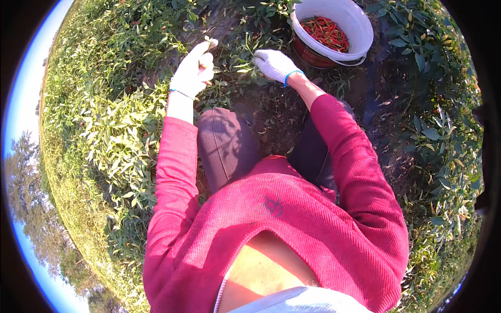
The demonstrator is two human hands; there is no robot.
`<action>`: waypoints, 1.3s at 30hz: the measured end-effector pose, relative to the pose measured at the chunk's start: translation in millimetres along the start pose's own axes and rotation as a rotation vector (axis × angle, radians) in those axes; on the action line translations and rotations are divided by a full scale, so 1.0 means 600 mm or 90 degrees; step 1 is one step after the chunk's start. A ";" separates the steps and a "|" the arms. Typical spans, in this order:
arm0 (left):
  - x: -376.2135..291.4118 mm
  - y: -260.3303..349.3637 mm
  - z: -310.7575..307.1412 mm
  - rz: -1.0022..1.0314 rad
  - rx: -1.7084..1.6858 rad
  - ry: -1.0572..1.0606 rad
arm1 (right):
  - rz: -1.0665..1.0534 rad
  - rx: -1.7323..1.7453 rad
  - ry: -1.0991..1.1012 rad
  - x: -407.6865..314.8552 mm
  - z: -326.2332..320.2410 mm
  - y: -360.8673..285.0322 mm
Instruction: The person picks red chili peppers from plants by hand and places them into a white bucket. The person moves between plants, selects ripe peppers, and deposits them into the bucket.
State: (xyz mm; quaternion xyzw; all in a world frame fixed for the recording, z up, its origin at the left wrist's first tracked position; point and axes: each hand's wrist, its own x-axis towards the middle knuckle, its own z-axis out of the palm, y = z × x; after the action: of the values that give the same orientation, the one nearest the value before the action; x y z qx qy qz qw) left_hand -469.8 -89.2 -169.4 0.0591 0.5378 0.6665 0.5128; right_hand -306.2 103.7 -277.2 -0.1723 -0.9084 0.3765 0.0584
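My left hand (193,70), in a white knit glove, is raised over the chili pepper plants at the upper left. Its fingers are curled, and the red tip of a chili pepper (208,83) shows at the lower edge of the palm. A small pale green bit sits by the forefinger's tip. My right hand (276,65), gloved the same way with a blue cuff edge, is bent downward beside a leafy pepper stem (247,67). The glove hides its fingertips, so a grip on the stem cannot be made out.
A white-lined bucket (362,29) with a wire handle stands just beyond my right hand, partly filled with red chili peppers (325,33). Dense pepper plants (121,144) grow on the left, and more plants (434,133) on the right. Dark soil (274,125) shows between my knees.
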 end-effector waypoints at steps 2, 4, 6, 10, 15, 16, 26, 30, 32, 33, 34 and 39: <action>-0.015 0.009 -0.007 0.009 -0.001 -0.011 | 0.014 -0.049 -0.003 0.011 -0.007 -0.019; -0.035 0.018 -0.002 0.025 0.043 0.039 | 0.009 -0.114 -0.043 0.014 -0.019 -0.036; -0.046 0.025 -0.006 0.033 0.085 0.075 | 0.076 -0.231 -0.136 0.019 -0.024 -0.042; -0.019 0.024 0.017 0.032 0.105 0.042 | 0.041 -0.150 -0.032 0.038 -0.065 -0.033; 0.062 0.000 0.081 0.002 0.141 0.024 | 0.100 0.719 0.014 0.027 -0.089 -0.031; 0.092 -0.011 0.094 -0.011 0.107 0.038 | 0.182 0.837 0.041 0.031 -0.087 -0.023; 0.394 -0.026 0.360 0.285 0.800 -0.392 | 0.451 0.553 0.592 0.033 -0.286 0.276; 0.527 0.076 0.307 0.265 1.240 -0.367 | 0.379 -0.209 0.411 0.011 -0.277 0.266; 0.589 0.152 0.260 0.466 1.287 -0.166 | 0.204 -0.189 0.394 0.029 -0.274 0.227; 0.632 0.181 0.238 0.544 1.227 -0.042 | 0.134 -0.177 0.390 0.042 -0.272 0.203; 0.657 0.214 0.216 0.631 1.174 0.030 | 0.130 -0.164 0.373 0.057 -0.267 0.183; 0.870 0.330 -0.043 0.380 1.588 0.091 | 0.105 -0.116 0.297 0.131 -0.247 0.173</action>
State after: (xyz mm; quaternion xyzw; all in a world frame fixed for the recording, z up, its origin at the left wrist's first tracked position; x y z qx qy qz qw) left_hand -852.7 304.7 -273.2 0.5789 0.7868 -0.1953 -0.0876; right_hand -316.8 298.2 -247.1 -0.3323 -0.8834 0.2466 0.2198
